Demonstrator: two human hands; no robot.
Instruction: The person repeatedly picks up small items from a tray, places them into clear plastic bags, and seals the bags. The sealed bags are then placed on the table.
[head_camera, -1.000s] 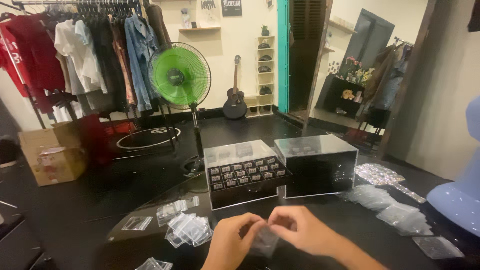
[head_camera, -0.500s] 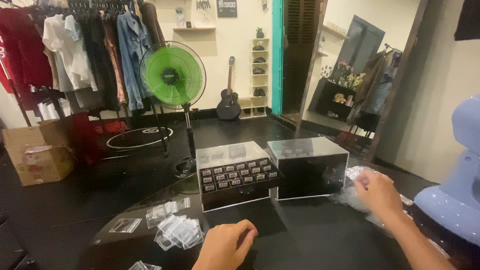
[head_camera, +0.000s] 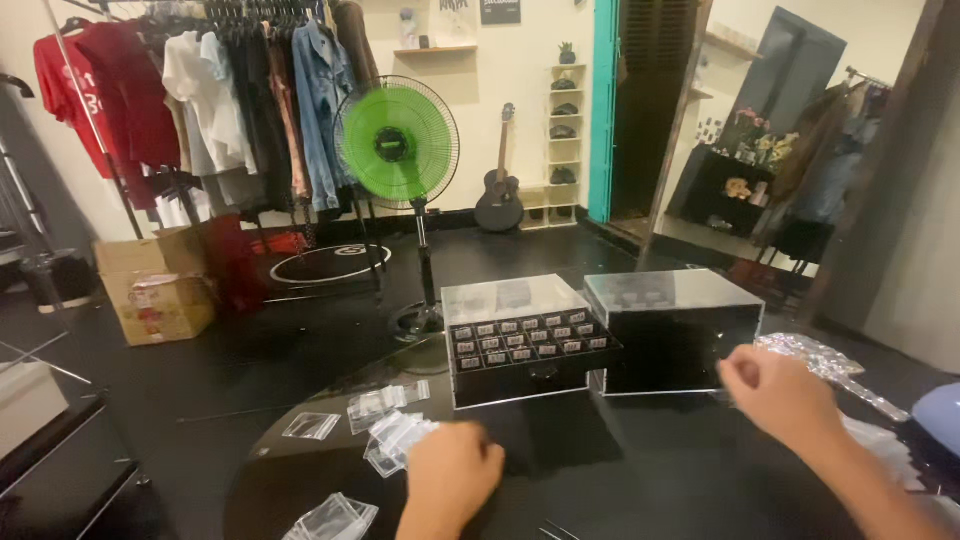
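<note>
left hand (head_camera: 452, 472) low, fingers curled; right hand (head_camera: 778, 392) raised, fingers curled

Two clear acrylic boxes (head_camera: 600, 335), one green standing fan (head_camera: 397, 142), one guitar (head_camera: 499, 195). One cardboard box (head_camera: 158, 282), two hands (head_camera: 452, 478).

We see a round black table (head_camera: 640, 480) carrying two clear-lidded boxes (head_camera: 525, 340) (head_camera: 675, 328), loose small clear bags (head_camera: 392, 432) at left, and a crinkly clear pile (head_camera: 825, 358) at right.

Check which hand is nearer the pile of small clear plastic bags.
Left. The left hand is right beside the pile of small clear plastic bags; the right hand is far across the table.
</note>
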